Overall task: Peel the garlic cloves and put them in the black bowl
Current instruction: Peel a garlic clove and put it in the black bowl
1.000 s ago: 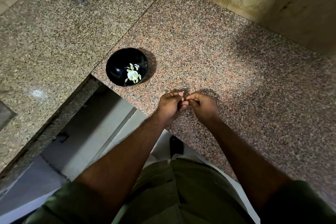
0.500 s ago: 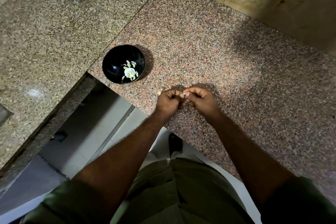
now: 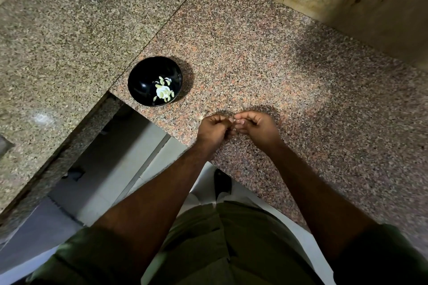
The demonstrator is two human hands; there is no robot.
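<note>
Head view: left hand (image 3: 214, 129) and right hand (image 3: 259, 128) pinching small pale garlic clove (image 3: 234, 120); round black bowl (image 3: 143, 81) sitting left on speckled granite bench (image 3: 301, 76), holding peeled cloves (image 3: 164, 92).

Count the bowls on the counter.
1. The black bowl sits on the granite counter near its front edge, left of both hands, with pale garlic pieces inside.
</note>
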